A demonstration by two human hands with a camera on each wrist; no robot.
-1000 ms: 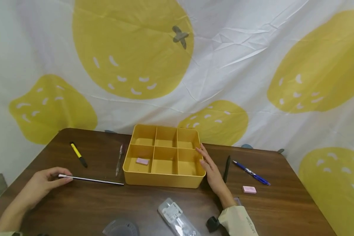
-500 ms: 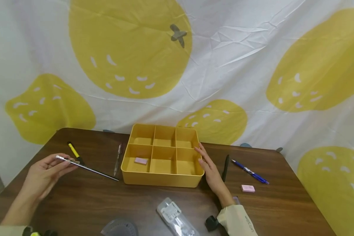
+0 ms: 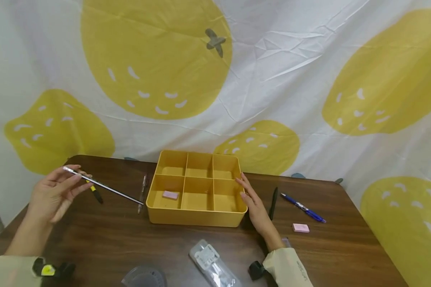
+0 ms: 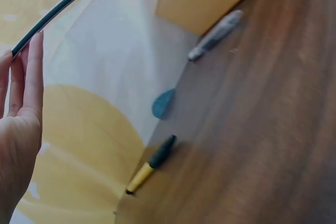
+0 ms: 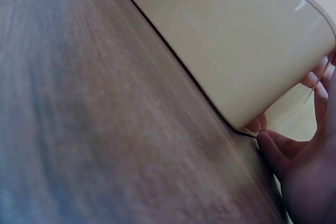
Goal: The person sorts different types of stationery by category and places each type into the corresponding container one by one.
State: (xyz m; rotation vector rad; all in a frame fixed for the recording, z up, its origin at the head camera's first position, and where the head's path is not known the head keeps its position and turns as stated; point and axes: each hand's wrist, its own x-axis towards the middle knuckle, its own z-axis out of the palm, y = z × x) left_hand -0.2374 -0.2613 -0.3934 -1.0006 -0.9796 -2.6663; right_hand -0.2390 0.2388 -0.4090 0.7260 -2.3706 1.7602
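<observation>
My left hand (image 3: 52, 195) pinches a long, thin pencil (image 3: 109, 188) near its pale end, between thumb and fingers. It is raised at the left side, and the far tip slants down toward the yellow box (image 3: 195, 218). From the left wrist the pencil (image 4: 58, 8) looks dark, with the fingertips right against it. Six-way dividers split the box, and a pink eraser (image 3: 170, 195) lies in its front left compartment. My right hand (image 3: 256, 209) rests against the box's right side, fingers extended along the rim; its thumb shows near the box's lower corner in the right wrist view.
Left of the box lie a yellow-and-black marker (image 3: 96, 194) and a clear pen (image 3: 142, 191). To its right are a black pen (image 3: 273, 203), a blue pen (image 3: 303, 207) and another pink eraser (image 3: 300, 228). A clear plastic package (image 3: 215, 263) and a protractor (image 3: 143, 277) sit in front.
My left hand has lifted the pencil up off the table and slightly leftward, its far tip rising too. The right hand stays at the box, which has not moved.
</observation>
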